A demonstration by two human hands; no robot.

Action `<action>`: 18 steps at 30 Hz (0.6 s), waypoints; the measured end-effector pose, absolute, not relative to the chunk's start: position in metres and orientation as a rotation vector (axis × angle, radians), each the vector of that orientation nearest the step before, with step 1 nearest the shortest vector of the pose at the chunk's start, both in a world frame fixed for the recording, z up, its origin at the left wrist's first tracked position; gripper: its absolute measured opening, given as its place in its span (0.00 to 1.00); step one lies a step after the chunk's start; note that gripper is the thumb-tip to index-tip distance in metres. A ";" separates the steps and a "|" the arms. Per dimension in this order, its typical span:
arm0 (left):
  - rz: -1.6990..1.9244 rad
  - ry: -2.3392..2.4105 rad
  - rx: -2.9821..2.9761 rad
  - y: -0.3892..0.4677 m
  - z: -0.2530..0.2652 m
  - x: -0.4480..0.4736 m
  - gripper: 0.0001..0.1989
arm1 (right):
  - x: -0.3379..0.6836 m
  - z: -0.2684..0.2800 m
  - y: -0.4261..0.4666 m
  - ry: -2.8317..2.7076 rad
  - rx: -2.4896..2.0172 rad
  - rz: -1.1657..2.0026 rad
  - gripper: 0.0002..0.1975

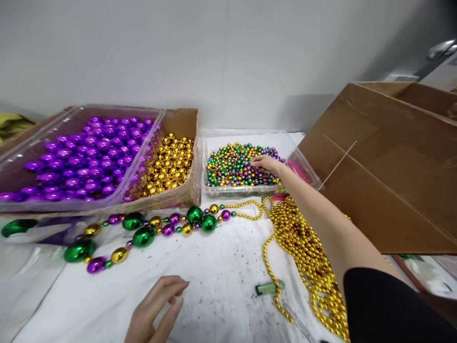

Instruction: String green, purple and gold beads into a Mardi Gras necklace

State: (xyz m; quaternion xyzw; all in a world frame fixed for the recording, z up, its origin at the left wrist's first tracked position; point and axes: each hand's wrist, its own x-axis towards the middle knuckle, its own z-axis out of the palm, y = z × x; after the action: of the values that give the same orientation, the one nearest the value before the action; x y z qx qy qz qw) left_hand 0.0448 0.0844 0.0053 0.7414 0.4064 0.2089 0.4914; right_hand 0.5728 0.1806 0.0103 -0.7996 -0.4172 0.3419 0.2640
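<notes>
My right hand [264, 163] reaches into a transparent plastic tub [214, 189] of small green, gold and purple beads [228, 164]. Its fingertips are pinched together at the beads' surface, and what they hold is too small to make out. My left hand [159, 307] hovers low over the white cloth [214, 267], fingers slightly bent, thumb apart, nothing between them. Beyond it lies a bead necklace [143, 236] of large green, purple and gold balls, ending in a thin gold bead strand [250, 215].
Left stand a tub of purple beads [93, 157] and a carton of gold beads [169, 164]. Gold bead strands [303, 243] lie under my right forearm, beside a green lighter [267, 288] and scissors [298, 324]. A large cardboard box [389, 176] leans at right.
</notes>
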 end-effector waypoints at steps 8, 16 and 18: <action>0.404 0.684 1.254 0.108 0.026 0.118 0.14 | 0.522 0.037 0.143 -0.917 -1.606 1.204 0.17; 0.304 0.521 0.685 0.121 0.025 0.192 0.18 | 0.522 0.041 0.133 -0.832 -1.720 1.071 0.02; 0.279 0.529 0.681 0.119 0.022 0.193 0.17 | 0.532 0.038 0.132 -0.837 -1.806 1.010 0.05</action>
State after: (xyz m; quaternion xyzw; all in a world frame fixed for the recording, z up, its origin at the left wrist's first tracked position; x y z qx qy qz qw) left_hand 0.1934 0.1189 0.0225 0.3288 0.2554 0.1348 0.8992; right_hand 0.5324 0.1320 0.0382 -0.7268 -0.3370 0.4066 0.4391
